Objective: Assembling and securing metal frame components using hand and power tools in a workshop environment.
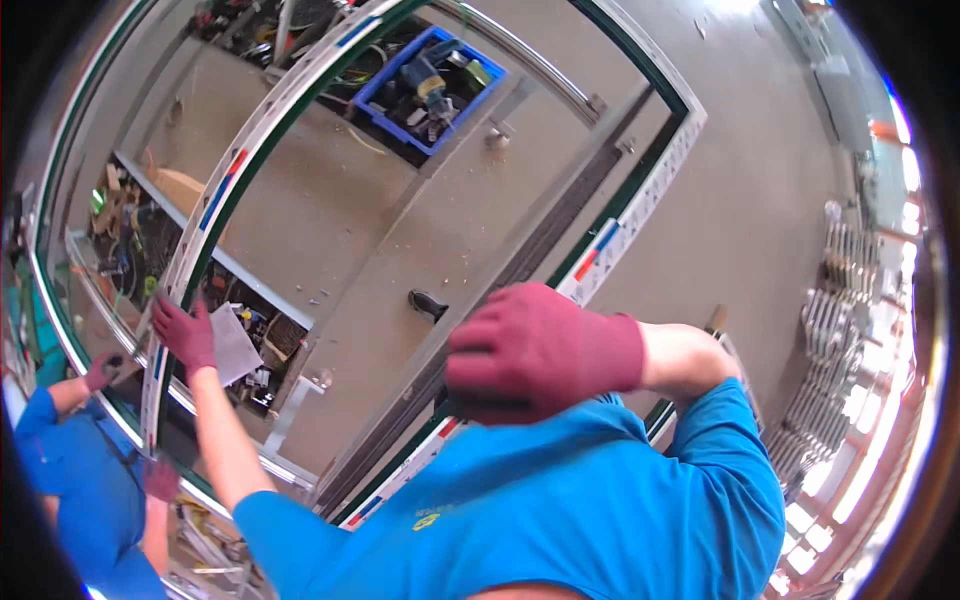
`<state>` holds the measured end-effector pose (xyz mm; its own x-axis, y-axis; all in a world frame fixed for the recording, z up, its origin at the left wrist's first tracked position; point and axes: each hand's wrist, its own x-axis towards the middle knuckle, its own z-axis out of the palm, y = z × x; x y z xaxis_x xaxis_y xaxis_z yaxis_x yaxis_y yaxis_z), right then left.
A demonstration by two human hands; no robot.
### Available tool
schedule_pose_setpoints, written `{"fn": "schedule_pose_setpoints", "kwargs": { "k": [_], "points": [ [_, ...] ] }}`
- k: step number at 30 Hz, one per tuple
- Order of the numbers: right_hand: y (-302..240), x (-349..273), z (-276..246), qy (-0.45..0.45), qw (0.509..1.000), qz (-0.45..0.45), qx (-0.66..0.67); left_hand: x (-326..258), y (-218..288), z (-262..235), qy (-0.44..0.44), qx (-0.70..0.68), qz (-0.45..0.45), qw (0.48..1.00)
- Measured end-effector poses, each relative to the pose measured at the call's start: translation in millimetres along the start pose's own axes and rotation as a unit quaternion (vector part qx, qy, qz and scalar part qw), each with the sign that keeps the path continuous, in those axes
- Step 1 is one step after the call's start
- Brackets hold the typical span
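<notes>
A large rectangular frame (240, 165) with a white-covered face and dark green inner edges lies before me. My left hand (185, 335), in a maroon glove, rests on its left bar with the fingers apart. Beside that hand is a pale sheet (235, 345). My right hand (545, 355), also gloved, is raised close in front of my chest, above the frame's near bar. Its fingers are curled and slightly blurred; their dark undersides show, but whatever may be inside them is hidden.
A co-worker in blue (90, 480) stands at the left, one gloved hand near the frame's end. Under the frame are a blue crate (430, 90) with power tools and a shelf of loose parts (265, 350). Stacked metal pieces (830, 330) stand at the right.
</notes>
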<state>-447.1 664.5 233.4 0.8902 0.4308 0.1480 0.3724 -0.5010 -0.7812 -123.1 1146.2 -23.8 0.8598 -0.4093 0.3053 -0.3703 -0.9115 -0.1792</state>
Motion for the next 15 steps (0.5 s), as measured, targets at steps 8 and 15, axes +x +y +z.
{"fn": "schedule_pose_setpoints", "kwargs": {
  "k": [8,15],
  "points": [
    [-116.1,-168.4,-126.0,0.052,0.991,-0.075,-0.094,-166.4,365.7,-95.6,-0.071,-0.338,0.127,0.930],
    [-115.2,-352.2,-183.0,0.125,0.973,-0.097,-0.170,-174.2,650.9,-204.7,-0.127,-0.361,0.209,0.900]
  ]
}}
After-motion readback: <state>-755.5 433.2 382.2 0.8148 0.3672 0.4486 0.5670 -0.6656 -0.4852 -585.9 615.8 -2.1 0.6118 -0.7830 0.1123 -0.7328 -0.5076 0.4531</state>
